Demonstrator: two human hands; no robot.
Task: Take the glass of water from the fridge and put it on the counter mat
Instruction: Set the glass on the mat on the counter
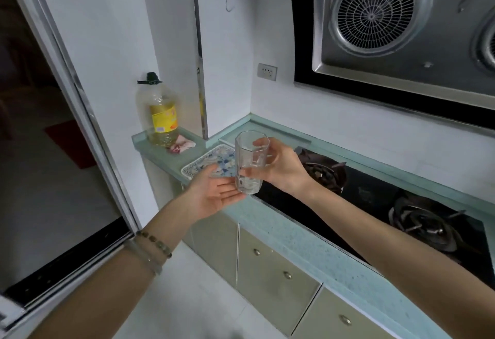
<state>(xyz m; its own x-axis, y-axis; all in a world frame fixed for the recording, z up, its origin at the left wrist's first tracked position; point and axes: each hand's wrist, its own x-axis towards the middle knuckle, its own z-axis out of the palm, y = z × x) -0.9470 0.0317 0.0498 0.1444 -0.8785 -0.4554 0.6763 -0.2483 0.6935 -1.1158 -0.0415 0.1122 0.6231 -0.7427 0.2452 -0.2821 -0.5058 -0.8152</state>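
Observation:
A clear faceted glass of water (250, 161) is held upright in the air over the counter's front edge, with a little water at its bottom. My right hand (281, 167) grips it from the right side. My left hand (214, 194) is open, palm up, just below and left of the glass base, fingertips close to it. The blue-and-white patterned counter mat (206, 160) lies on the pale green counter directly behind my left hand, partly hidden by the hand and the glass.
A large oil bottle (160, 113) and a small pink wrapper (182, 146) stand left of the mat. A black gas hob (375, 199) with two burners lies to the right, under a range hood (401, 30). A sliding door frame (80, 113) is on the left.

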